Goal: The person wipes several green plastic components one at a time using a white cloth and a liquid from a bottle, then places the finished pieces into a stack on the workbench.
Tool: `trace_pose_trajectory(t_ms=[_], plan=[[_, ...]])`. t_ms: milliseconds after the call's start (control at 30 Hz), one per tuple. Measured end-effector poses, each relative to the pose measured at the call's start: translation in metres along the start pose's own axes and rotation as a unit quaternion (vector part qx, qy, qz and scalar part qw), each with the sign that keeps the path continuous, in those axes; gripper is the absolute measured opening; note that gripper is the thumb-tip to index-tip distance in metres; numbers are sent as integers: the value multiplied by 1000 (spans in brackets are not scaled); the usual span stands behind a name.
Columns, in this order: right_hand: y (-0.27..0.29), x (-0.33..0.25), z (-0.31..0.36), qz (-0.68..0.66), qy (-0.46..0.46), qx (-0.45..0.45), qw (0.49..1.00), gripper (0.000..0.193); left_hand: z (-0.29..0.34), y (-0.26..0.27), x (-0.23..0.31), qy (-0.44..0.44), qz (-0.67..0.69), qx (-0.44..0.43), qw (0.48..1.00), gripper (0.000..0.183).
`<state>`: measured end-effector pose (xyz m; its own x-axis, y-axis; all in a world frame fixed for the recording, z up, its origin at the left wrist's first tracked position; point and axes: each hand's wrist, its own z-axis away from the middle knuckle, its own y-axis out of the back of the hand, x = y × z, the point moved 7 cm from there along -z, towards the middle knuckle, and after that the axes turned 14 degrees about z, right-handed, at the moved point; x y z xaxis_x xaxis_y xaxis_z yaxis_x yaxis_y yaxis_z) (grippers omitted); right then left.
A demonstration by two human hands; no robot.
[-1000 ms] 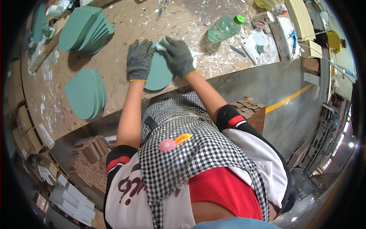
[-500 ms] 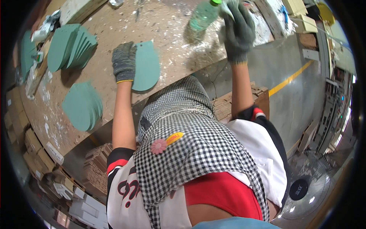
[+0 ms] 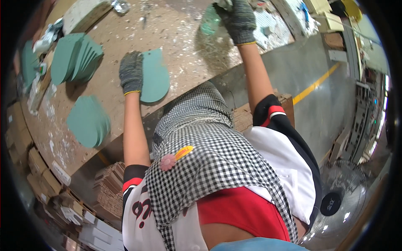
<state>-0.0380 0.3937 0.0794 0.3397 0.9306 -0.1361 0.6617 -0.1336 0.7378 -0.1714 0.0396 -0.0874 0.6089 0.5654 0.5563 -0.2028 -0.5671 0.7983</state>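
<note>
Across the dusty workbench [image 3: 176,37], the left hand [image 3: 131,72] presses flat on a green cutout [image 3: 155,75], while the right hand [image 3: 239,21] stretches far up-right, closed around a green bottle [image 3: 210,23].

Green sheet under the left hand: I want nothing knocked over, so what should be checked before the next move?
1. Left hand lies flat on the green sheet: ok.
2. Green sheet fully on the workbench, not over the edge: ok.
3. Right hand has a firm grip on the green bottle: cannot tell, the bottle sits at the picture's rim, partly hidden.
4. Bottle capped: cannot tell.
5. Fanned stack of green sheets lies apart from the left hand: ok.
6. Bench surface clean: not ok, white debris is scattered across it.
</note>
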Motion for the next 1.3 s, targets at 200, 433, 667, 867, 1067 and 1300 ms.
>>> trace_pose_trajectory(t_ms=[200, 433, 667, 867, 1067, 1300], plan=[[5, 36, 8, -112, -148, -45, 981, 27, -19, -11, 5, 61, -58, -113, 990, 35], [-27, 86, 106, -696, -373, -142, 597, 51, -23, 7, 9, 55, -8, -57, 997, 38], [-70, 73, 97, -768, -449, -150, 431, 40, -20, 21, -29, 173, 221, 23, 960, 38], [2, -31, 14, -85, 22, -87, 992, 47, -2, 33, -17, 81, 127, -70, 986, 35], [40, -121, 48, -146, 143, -126, 971, 69, 17, 22, -18, 58, 161, -9, 985, 40], [-18, -271, 222, -89, 432, -288, 850, 63, 10, 23, -13, 77, 173, -14, 982, 50]])
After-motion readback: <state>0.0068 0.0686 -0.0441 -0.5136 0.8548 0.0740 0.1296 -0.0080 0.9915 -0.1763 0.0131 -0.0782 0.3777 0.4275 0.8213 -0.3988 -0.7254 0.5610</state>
